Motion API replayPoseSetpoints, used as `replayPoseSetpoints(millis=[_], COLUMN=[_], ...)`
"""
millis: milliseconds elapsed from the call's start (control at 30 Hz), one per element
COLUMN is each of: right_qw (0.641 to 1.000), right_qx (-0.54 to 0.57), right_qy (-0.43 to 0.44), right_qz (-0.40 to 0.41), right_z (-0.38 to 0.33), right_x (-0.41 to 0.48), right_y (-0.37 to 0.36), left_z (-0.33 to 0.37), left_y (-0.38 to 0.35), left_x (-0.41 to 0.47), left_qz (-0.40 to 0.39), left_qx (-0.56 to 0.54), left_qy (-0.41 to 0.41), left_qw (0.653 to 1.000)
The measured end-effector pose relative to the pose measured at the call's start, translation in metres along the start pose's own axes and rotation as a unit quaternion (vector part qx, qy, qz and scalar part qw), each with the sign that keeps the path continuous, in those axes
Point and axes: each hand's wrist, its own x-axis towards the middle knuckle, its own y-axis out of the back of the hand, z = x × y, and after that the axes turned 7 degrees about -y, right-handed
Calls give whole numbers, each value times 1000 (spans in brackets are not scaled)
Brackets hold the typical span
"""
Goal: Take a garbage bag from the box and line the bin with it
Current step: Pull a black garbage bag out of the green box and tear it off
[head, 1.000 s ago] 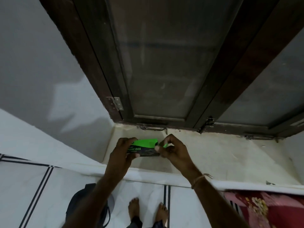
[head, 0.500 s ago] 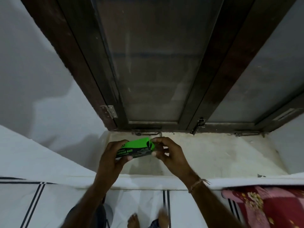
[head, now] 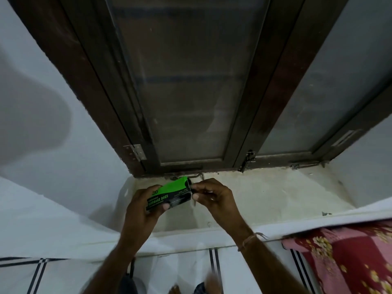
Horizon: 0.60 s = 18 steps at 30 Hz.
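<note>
**Green box (head: 169,195), end flap first: opening it without a tear**

Green and black card, printed "GARBAGE BAGS", is held up in both hands in front of the pale window sill (head: 275,192), which lies behind and to the right of the box. The left hand (head: 142,211) wraps the box's left half, thumb across the printed face and fingers curled behind it. The right hand (head: 214,198) pinches the box's right end between thumb and forefinger, its fingertips (head: 196,196) right at the flap. No bag shows yet, so the step in hand looks to be opening that end.

To do it well, the left hand should hold the box's long edges firmly but not crush the faces, since thin card buckles and jams the roll inside. The right hand needs a nail under the flap's free edge, then a pull away from the box along its length. Twisting would likely rip the card.

Below the box, at the lower edge, a dark shape (head: 127,282) may be the bin; I cannot tell. A red floral cloth (head: 350,262) lies lower right of the box.
</note>
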Motion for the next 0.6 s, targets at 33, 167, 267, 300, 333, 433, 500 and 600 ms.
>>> replayPoseSetpoints(millis=[33, 167, 267, 300, 333, 433, 500, 600], right_qw=[1000, 1000, 1000, 999, 999, 989, 976, 953], right_qx=[5, 3, -17, -17, -7, 98, 170, 256], right_qy=[2, 1, -6, -13, -23, -74, -90, -118], right_qz=[-3, -10, -21, -32, -46, -88, -104, -115], right_z=[-1, -4, -5, -6, -7, -7, -2, 2], right_x=[0, -1, 1, 2, 2, -2, -7, -9], right_y=[-1, -2, -1, -1, 0, 3, 4, 2], left_z=[1, 1, 7, 10, 16, 38, 53, 71], left_y=[1, 4, 11, 14, 17, 27, 32, 34], left_x=[0, 3, 3, 3, 4, 14, 27, 42], left_qz=[-2, -4, -9, -14, -20, -40, -51, -56], left_qx=[-1, 0, 16, 25, 35, 109, 199, 274], left_qy=[-1, -13, -33, -44, -53, -106, -135, -135], left_qw=[1000, 1000, 999, 999, 998, 988, 969, 951])
